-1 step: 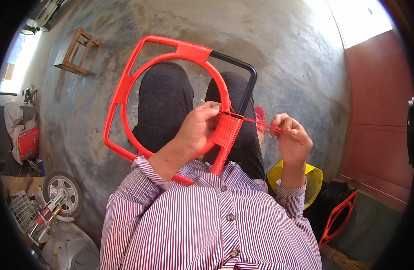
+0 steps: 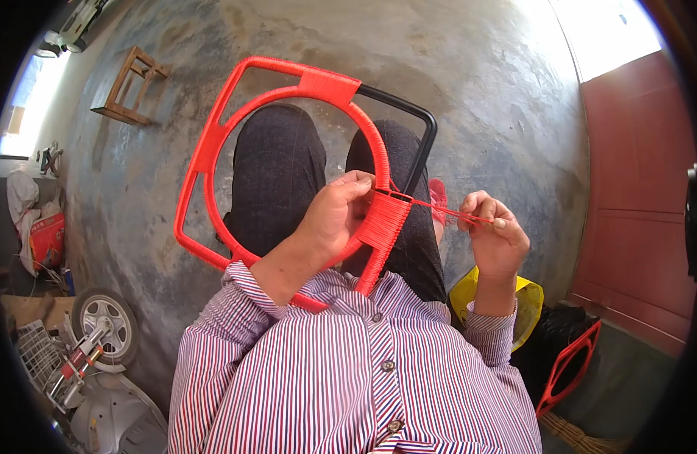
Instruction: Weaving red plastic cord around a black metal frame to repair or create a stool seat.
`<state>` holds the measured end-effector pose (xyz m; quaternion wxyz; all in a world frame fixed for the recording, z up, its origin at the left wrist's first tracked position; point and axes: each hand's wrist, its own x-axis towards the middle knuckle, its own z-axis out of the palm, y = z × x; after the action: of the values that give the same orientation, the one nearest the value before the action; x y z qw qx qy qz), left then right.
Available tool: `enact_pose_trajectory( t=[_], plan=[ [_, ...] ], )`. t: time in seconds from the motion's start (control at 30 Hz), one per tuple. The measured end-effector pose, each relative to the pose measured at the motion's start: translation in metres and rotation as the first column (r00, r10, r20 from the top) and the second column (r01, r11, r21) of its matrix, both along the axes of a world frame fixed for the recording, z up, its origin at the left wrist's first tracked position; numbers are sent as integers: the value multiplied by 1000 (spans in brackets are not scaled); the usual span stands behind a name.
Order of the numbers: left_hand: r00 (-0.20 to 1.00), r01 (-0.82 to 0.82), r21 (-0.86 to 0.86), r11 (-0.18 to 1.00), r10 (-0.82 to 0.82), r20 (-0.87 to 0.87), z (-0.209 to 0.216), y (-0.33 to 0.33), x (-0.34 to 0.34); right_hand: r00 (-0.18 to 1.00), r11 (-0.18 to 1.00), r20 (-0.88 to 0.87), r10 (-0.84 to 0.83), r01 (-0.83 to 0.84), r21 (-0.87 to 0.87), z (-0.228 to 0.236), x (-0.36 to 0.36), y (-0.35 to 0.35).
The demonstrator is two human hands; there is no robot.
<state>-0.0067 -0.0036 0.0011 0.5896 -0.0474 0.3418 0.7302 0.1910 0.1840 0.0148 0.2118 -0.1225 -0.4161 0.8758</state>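
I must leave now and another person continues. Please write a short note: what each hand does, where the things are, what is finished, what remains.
Left hand: grips the ring of the red frame on the lap, beside the fresh wrapping.
Right hand: pinches the red cord, pulled taut to the right.
Done: ring and most of the outer frame are wrapped red.
Left: the black bare corner at the upper right is unwrapped.
A second red frame leans lower right.

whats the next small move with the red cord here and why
Probably pull the red cord snug and lay one more turn beside the wrapped band. The right hand holds it stretched, the left hand steadies the frame, and its black corner is bare.
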Motion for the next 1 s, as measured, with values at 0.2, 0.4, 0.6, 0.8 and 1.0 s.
enact_pose_trajectory(
  t=[0.2, 0.4, 0.6, 0.8, 1.0],
  plan=[
    [996, -8, -45, 999, 4, -86, 0, 2, -1, 982, 983, 119, -149, 134, 127, 1, -14, -4],
    [997, -25, -36, 999, 22, -73, 2, 1, 0, 985, 995, 143, -96, 99, -16, 13, -15, -1],
    [999, -22, -22, 1000, 21, -29, -5, 1, -3, 988, 981, -126, -83, 59, -186, 18, 3, 15],
    [999, -46, -45, 998, 45, -16, -8, 3, -1, 986, 985, 29, -162, 160, 70, 12, 22, 41],
    [997, -40, -46, 998, 37, -73, -7, 4, 1, 824, 759, 461, -331, -58, 649, -10, -24, -5]
  ],
)
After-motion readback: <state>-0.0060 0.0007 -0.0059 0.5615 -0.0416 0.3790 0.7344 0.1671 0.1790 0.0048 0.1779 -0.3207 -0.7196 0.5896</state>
